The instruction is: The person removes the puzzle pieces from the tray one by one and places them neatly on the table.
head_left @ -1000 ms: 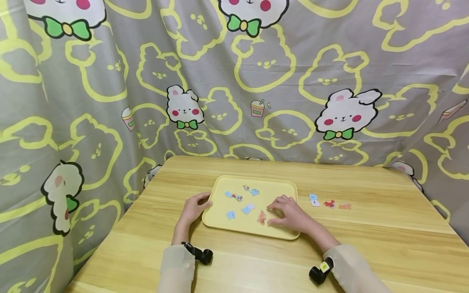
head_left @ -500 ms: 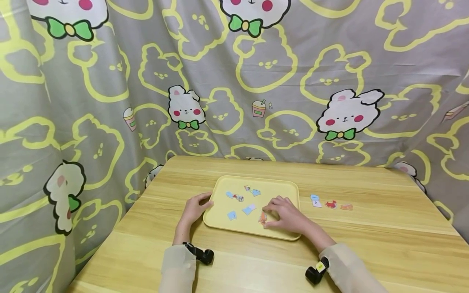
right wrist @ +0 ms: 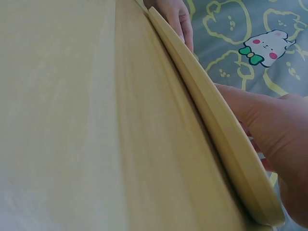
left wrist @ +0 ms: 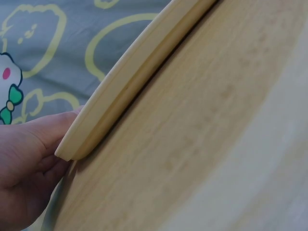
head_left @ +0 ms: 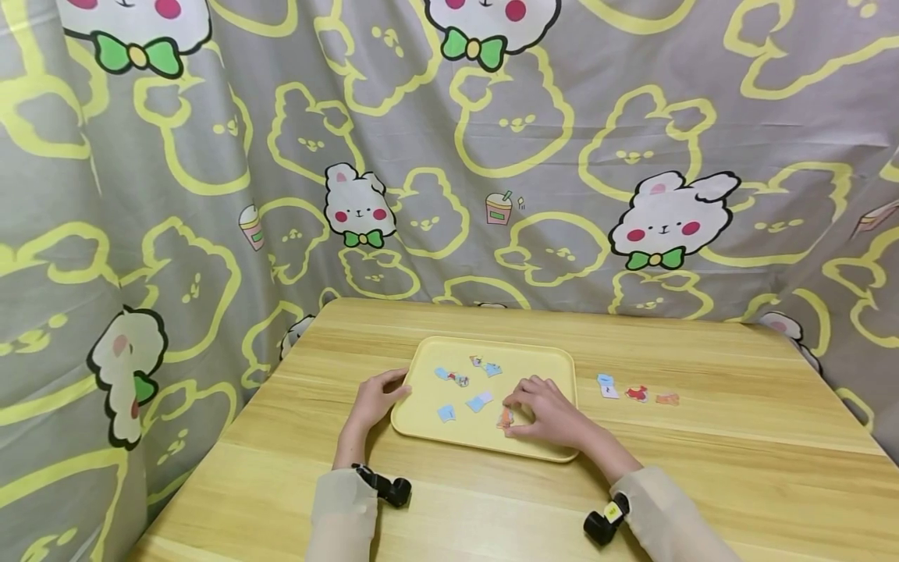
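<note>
A pale yellow tray (head_left: pixel 534 359) lies on the table with several small puzzle pieces on it. My left hand (head_left: pixel 374 402) holds the tray's left edge, thumb on the rim; the left wrist view shows its fingers (left wrist: pixel 53 127) at the tray's corner. Over the tray's right half, my right hand (head_left: pixel 551 410) has thumb and fingertips on opposite sides of an orange puzzle piece (head_left: pixel 505 420), pinching it at the tray surface. Left of it lie a blue-and-lilac piece (head_left: pixel 481 402) and a blue piece (head_left: pixel 446 413). In the right wrist view the tray's rim hides the fingertips.
Farther back on the tray are joined-looking pieces (head_left: pixel 452 377) and a blue piece (head_left: pixel 494 369). Right of the tray, on the wooden table (head_left: pixel 477 515), lie a blue-and-white piece (head_left: pixel 607 386), a red piece (head_left: pixel 637 394) and an orange piece (head_left: pixel 667 399). A patterned curtain (head_left: pixel 421 140) surrounds the table.
My right hand has shifted slightly left and its thumb and fingers have come in around the orange piece. My left hand keeps its place on the tray edge.
</note>
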A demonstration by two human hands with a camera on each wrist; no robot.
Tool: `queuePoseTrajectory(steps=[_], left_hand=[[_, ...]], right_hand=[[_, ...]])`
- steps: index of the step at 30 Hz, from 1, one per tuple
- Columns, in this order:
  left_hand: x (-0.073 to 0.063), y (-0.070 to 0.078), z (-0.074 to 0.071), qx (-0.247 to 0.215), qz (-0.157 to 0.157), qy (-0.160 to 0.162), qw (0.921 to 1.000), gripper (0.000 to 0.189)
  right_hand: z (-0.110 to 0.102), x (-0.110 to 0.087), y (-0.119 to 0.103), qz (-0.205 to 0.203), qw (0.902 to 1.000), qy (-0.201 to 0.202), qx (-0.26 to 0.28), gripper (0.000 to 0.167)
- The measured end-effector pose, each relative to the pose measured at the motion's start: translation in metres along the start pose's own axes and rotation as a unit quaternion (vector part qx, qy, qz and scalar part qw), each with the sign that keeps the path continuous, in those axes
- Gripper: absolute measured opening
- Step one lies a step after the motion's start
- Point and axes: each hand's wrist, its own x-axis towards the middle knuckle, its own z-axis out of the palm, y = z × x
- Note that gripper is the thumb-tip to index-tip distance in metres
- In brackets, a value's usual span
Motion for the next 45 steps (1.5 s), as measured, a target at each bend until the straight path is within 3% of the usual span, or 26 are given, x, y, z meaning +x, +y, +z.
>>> queuePoseTrajectory(steps=[17,25,45], left_hand=[[-0.0010,-0.0002,0.0003,-0.007,0.002,0.002,1.0000,0.042],[-0.0010,-0.0008,0.0008,-0.004,0.003,0.004,1.0000,0.042],[-0.0019,0.0007,0.0018,-0.009,0.000,0.008,0.9999,0.041]], right_hand=[[-0.0003,-0.0025,-0.0035,0.007,0.9994,0.010,0.031,0.047],[0.0021,-0.0023,-0.0008,-0.020,0.9978,0.044,0.046,0.043],[-0.0027,-0.0036,0.0020,0.016,0.9792,0.087,0.183,0.044]])
